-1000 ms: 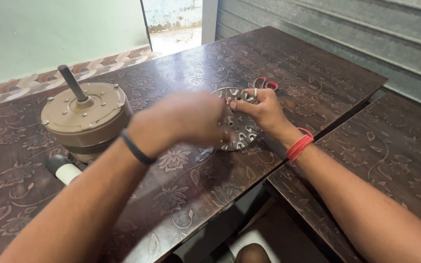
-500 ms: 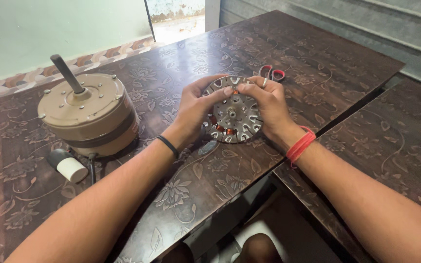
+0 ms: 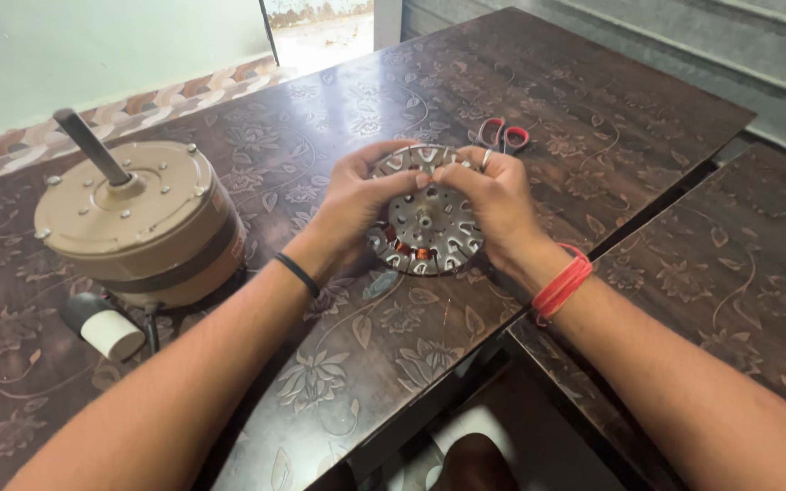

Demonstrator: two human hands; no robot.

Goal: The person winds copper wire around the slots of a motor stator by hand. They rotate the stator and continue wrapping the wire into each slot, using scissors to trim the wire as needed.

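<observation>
Since half a second ago: both thumbs shifted onto the stator disc (image 3: 427, 224) top rim. Left hand (image 3: 357, 202) and right hand (image 3: 493, 202): fingers curled, grasping opposite edges above table (image 3: 593, 100).

Count: 2 hands, left hand (image 3: 357, 205) and right hand (image 3: 493, 205). 1 round slotted metal disc (image 3: 427, 223) with copper windings. 1 beige motor (image 3: 134, 227) with a shaft. 1 red-handled scissors (image 3: 504, 135). 1 white cylinder (image 3: 106, 329). 2 dark patterned tables (image 3: 338, 364) (image 3: 739, 264). 2 wristbands: black (image 3: 297, 274), red (image 3: 562, 282).

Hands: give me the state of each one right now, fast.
Left hand: closed on the round metal stator disc.
Right hand: closed on the same disc's other side.
</observation>
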